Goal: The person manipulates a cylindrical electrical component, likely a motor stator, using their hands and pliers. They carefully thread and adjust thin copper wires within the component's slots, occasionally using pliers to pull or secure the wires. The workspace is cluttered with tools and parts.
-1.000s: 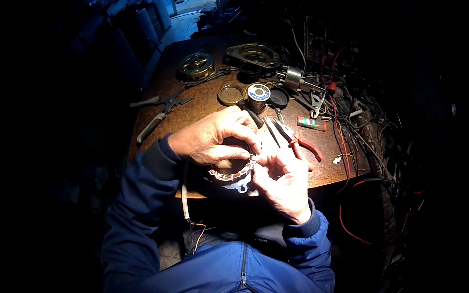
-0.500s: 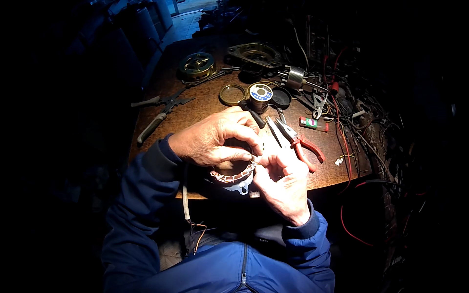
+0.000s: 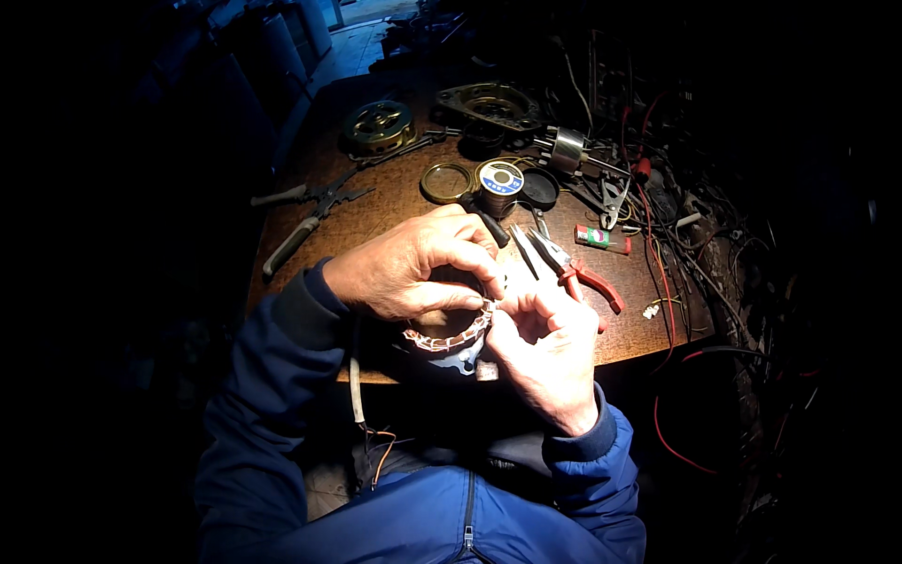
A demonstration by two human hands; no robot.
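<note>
A ring-shaped motor stator (image 3: 448, 342) with a laced copper winding along its rim is at the near table edge, in front of me. My left hand (image 3: 418, 265) reaches over it from the left, thumb and fingers closed on the winding at its right side. From the right, my right hand (image 3: 552, 355) pinches at the same spot, its fingertips almost meeting the left ones. Whether a thin cord or wire lies between the fingertips is too small and bright to tell. The left hand covers the stator's far side.
Red-handled long-nose pliers (image 3: 584, 278) and tweezers (image 3: 524, 250) lie beyond my right hand. Farther back are a solder spool (image 3: 500, 180), a motor rotor (image 3: 567, 148) and brass-coloured housings (image 3: 379, 127). Large pliers (image 3: 315, 211) lie left; tangled wires (image 3: 700, 240) line the right side.
My right hand has shifted very slightly to the right and down, still pinching at the rim. The stator's lower edge has tilted a little. The left hand stays in place.
</note>
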